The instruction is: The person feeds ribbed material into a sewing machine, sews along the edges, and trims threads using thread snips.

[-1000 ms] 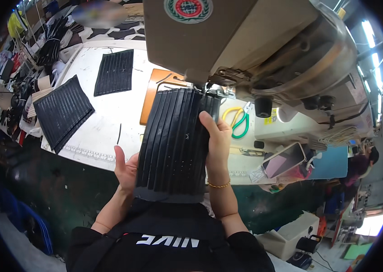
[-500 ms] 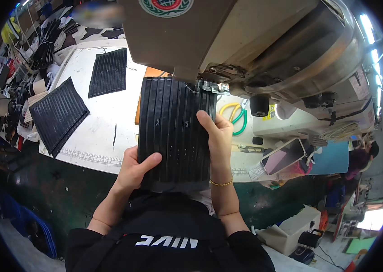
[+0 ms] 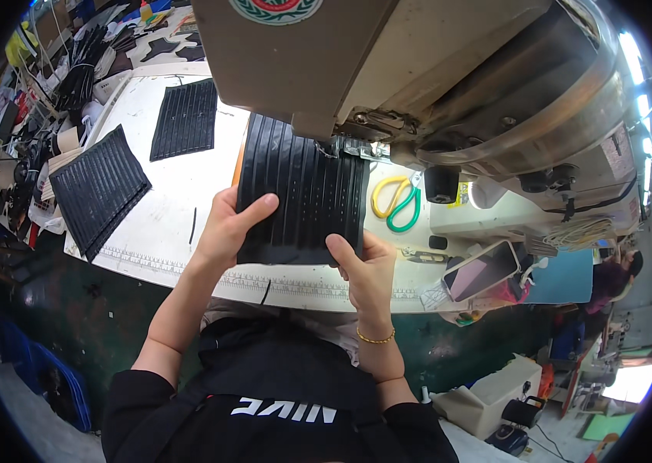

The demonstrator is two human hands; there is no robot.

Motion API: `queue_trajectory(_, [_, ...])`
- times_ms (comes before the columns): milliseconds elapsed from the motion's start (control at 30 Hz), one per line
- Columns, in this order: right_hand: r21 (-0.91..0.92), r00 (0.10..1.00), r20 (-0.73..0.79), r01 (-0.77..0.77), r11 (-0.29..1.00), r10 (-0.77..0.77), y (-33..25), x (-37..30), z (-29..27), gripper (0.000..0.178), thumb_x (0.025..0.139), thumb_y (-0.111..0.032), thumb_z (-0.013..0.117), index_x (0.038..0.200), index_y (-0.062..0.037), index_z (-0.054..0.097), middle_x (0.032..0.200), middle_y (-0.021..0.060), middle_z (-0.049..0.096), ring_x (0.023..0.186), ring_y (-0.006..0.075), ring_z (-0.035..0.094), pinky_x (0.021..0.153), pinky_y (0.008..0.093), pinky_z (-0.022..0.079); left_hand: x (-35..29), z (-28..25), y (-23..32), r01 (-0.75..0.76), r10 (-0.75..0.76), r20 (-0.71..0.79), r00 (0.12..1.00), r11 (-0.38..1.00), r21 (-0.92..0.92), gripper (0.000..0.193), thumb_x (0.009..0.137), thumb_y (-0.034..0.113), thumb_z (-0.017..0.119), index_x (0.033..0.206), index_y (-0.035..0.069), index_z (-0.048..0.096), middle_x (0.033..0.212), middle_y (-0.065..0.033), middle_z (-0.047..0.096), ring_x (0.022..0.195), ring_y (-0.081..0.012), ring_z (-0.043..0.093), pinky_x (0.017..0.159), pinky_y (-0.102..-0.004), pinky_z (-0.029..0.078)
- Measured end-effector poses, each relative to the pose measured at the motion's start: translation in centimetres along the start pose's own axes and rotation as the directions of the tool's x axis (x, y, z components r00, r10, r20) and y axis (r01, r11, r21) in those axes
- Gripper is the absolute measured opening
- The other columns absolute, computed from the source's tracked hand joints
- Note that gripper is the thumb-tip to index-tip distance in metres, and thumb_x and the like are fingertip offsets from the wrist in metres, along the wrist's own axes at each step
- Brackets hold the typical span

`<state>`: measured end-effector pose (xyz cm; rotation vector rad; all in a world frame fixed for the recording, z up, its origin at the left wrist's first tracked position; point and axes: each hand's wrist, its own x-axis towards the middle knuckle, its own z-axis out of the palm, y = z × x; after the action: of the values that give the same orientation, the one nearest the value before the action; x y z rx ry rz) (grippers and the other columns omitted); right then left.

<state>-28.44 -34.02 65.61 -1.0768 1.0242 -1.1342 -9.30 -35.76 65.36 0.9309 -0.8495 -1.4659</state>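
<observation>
Between my hands lies a black ribbed panel (image 3: pixel 303 193) with rows of small pale stitch marks. Its far edge runs beneath the head of a sewing machine (image 3: pixel 287 69), near the metal presser foot (image 3: pixel 349 147). My left hand (image 3: pixel 233 224) grips the panel's left edge, thumb on top and fingers underneath. At the near right corner my right hand (image 3: pixel 364 262) pinches the panel the same way. The undersides of both hands' fingers are hidden by the panel.
Black ribbed panels (image 3: pixel 102 189) and another such panel (image 3: pixel 185 119) lie on the white table (image 3: pixel 164 201). Yellow-and-green-handled scissors (image 3: pixel 397 202) and a phone (image 3: pixel 482 270) are to the right. A printed ruler strip (image 3: pixel 295 288) follows the table's near edge.
The panel has moved away from me, farther under the machine head. My left hand has gone forward with it, while my right hand has slid back to the near right corner.
</observation>
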Motion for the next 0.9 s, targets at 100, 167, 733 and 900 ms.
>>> queue_trajectory(100, [0.012,0.999,-0.036,0.016,1.000,-0.015,-0.3,0.5,0.2,0.013,0.079,-0.011,0.065,0.078,0.0019,0.062,0.065,-0.0016,0.058,0.056,0.0015,0.048,0.050,0.0156,0.036,1.4,0.1,0.5,-0.002,0.002,0.002,1.000,1.000,-0.018,0.024,0.083,0.010,0.057,0.100,-0.006,0.054,0.089,-0.0122,0.063,0.074,-0.0148,0.063,0.065,-0.0263,0.053])
queue_trajectory(167, [0.011,0.999,-0.034,0.022,1.000,-0.021,-0.2,1.2,0.2,0.013,0.079,-0.010,0.065,0.079,0.0018,0.062,0.065,-0.0017,0.058,0.056,0.0014,0.048,0.050,0.0156,0.036,2.4,-0.3,0.6,-0.003,0.002,0.026,1.000,1.000,0.010,0.024,0.082,0.011,0.057,0.100,-0.006,0.055,0.087,-0.0123,0.063,0.071,-0.0144,0.063,0.063,-0.0256,0.054])
queue_trajectory(733, [-0.090,0.928,-0.264,0.246,0.965,-0.262,0.6,5.9,1.3,0.029,0.079,-0.023,0.066,0.062,-0.0015,0.060,0.055,-0.0006,0.053,0.046,0.0013,0.040,0.044,0.0158,0.029,9.5,-0.9,1.4,-0.073,0.072,0.053,0.996,0.997,0.007,0.019,0.080,0.011,0.059,0.089,-0.004,0.053,0.078,-0.0101,0.062,0.061,-0.0111,0.062,0.056,-0.0228,0.054])
queue_trajectory(900, [-0.111,0.909,-0.303,0.264,0.958,-0.286,1.6,5.1,0.1,0.033,0.081,-0.026,0.064,0.060,-0.0016,0.059,0.053,-0.0018,0.051,0.047,0.0016,0.041,0.045,0.0161,0.029,9.8,-1.0,1.3,-0.026,0.032,0.074,0.997,0.996,-0.086,0.018,0.079,0.009,0.057,0.090,-0.004,0.052,0.077,-0.0104,0.061,0.058,-0.0114,0.062,0.052,-0.0217,0.054])
